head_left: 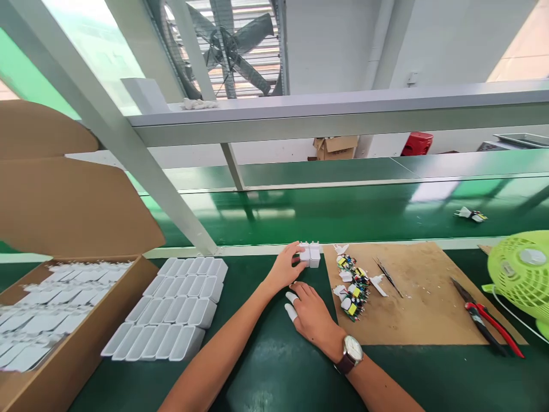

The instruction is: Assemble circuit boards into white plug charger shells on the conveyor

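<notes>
My left hand (285, 268) reaches forward over the dark green bench, its fingers closed on a small cluster of white plug adapters (310, 254) near the bench's far edge. Just behind it my right hand (312, 316) rests palm down on the bench, holding nothing. White finger cots (291, 305) cover two of its fingertips, and a watch (351, 351) sits on the wrist. A heap of small circuit boards (354, 288) with yellow parts lies to the right of both hands, on a brown board (420, 309).
Rows of white plastic shells (171, 312) lie to the left, beside an open cardboard box (64, 355) holding more. Tweezers (388, 277), red-handled pliers (489, 321) and a green fan (521, 274) are on the right. One adapter (470, 214) lies on the green conveyor belt (343, 212).
</notes>
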The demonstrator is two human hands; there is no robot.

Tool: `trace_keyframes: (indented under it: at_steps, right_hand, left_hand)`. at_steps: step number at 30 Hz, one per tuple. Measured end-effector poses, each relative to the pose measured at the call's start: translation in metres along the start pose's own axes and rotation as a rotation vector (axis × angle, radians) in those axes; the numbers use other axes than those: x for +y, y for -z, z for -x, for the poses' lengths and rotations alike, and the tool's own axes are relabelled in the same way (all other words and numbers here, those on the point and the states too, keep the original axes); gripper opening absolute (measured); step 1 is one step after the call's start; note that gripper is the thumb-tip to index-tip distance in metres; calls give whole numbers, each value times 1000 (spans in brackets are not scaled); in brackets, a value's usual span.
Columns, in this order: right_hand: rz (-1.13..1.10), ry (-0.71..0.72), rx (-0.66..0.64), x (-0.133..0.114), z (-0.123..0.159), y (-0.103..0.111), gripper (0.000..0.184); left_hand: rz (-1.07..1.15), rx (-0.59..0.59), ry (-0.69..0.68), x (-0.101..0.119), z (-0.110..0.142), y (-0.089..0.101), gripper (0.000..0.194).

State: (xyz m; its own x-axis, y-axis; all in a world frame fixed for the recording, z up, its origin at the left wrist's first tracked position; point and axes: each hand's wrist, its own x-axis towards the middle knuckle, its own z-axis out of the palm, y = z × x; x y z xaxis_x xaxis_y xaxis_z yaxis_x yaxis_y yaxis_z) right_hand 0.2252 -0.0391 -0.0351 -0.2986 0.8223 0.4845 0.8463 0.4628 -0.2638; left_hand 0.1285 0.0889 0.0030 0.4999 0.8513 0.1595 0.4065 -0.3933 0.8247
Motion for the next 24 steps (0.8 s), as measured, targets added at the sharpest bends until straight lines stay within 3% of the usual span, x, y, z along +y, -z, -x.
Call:
trace_keyframes:
  at_steps: [3, 5, 10, 12, 14, 17, 20, 24]
  right_hand:
    - [3, 9, -17, 1, 6, -2, 19]
    - [7, 26, -23, 2, 11, -5, 21]
    - [23, 46, -19, 1, 19, -12, 22]
    - [34, 54, -18, 0, 21, -13, 21]
    - [41, 58, -27, 0, 23, -13, 22]
    - [37, 45, -43, -1, 25, -13, 24]
    - [26, 22, -56, -3, 26, -12, 24]
    - [54, -3, -93, -6, 21, -7, 27]
  left_hand:
    - [-89, 8, -41, 16, 27, 18, 52]
    - [-206, 32, -74, 29, 50, 43, 58]
    - [-503, 283, 35, 55, 115, 141, 61]
    - [-620, 312, 149, 58, 143, 179, 50]
    - [-732, 254, 226, 54, 173, 205, 39]
    - [-852, 98, 274, 35, 217, 214, 29]
    - [-890, -15, 262, 12, 250, 203, 22]
    - [-891, 21, 52, 2, 266, 191, 7]
